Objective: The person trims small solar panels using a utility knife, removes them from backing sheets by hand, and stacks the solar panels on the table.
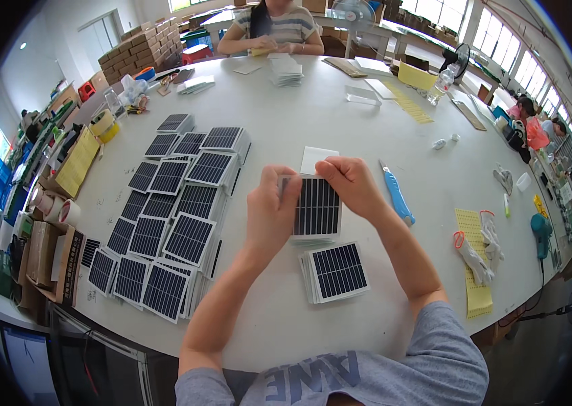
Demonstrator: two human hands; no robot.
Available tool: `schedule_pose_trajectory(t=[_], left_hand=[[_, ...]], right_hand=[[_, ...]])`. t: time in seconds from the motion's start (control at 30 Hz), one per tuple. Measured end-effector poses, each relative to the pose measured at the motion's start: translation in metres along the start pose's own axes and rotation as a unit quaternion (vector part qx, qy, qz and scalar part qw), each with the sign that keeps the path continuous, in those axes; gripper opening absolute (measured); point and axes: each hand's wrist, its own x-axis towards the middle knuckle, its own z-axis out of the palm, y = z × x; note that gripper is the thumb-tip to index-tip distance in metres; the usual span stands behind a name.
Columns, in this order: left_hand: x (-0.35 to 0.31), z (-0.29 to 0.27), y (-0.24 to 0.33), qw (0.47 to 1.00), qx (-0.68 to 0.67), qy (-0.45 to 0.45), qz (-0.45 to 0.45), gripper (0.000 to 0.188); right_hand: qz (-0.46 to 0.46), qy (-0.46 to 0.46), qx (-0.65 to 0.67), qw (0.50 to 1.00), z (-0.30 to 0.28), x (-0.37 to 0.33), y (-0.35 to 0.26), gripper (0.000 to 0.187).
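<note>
A small solar panel [317, 210], dark with pale lines and a white border, is held between my two hands. My left hand [272, 206] grips its left edge, thumb and fingers closed. At its upper right corner, my right hand [355, 184] pinches with the fingers curled in. Pale edges show just under the panel; I cannot tell whether it rests on others. Nearer to me lies a short stack of solar panels [340, 271]. A white square piece [314, 160] lies just beyond my hands.
Rows of stacked solar panels [191, 237] cover the table's left part. A blue utility knife [397, 193] lies right of my hands. Farther right are white gloves [475, 258] on a yellow sheet [479, 298]. Across the table sits another person [273, 30] near white stacks [286, 70].
</note>
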Motion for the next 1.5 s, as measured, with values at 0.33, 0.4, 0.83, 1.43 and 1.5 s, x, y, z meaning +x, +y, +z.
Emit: schedule_pose_trajectory(t=[0.33,0.4,0.83,1.43,1.5], left_hand=[[-0.001,0.001,-0.003,0.999,0.013,0.029,0.043,0.02],[-0.003,0.004,-0.001,1.0,0.019,0.005,0.014,0.019],[0.023,-0.019,-0.022,0.968,-0.164,0.123,-0.143,0.031],[0.018,-0.013,-0.037,0.946,-0.207,-0.155,-0.195,0.028],[0.02,-0.008,-0.058,0.977,-0.161,-0.087,-0.11,0.032]], right_hand=[[-0.047,0.028,0.0,0.999,0.003,-0.01,-0.004,0.024],[-0.019,0.044,-0.012,0.999,0.008,-0.007,0.001,0.032],[0.091,-0.081,0.144,0.982,-0.001,-0.01,-0.012,0.023],[0.142,-0.084,0.161,0.973,-0.02,0.002,0.032,0.041],[0.099,-0.013,0.132,0.986,-0.02,0.012,0.039,0.038]])
